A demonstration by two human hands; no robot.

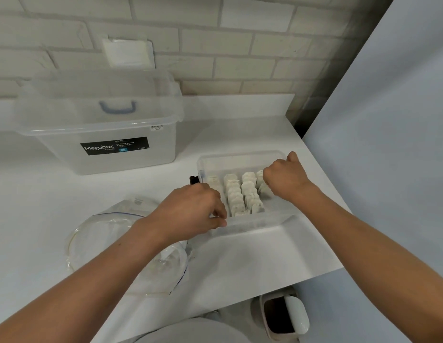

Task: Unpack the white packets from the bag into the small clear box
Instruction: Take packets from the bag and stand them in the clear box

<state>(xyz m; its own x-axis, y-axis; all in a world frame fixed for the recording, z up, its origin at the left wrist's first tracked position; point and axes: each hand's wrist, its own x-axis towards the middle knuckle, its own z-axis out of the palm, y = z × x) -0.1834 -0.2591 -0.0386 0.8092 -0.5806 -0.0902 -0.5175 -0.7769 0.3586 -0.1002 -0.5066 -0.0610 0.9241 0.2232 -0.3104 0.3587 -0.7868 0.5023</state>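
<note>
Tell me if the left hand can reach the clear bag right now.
Probably yes: the clear bag lies flat on the counter directly under that forearm, beside the left hand, with nothing else over it.

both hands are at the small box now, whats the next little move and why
Probably tuck the rightmost row down with the right hand, whose fingers curl onto it, the left hand bracing the small clear box at its near-left corner. The packets already stand in rows, and I see none in the bag.

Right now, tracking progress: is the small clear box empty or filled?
Partly filled: rows of white packets stand in the small clear box; its far end is bare.
</note>
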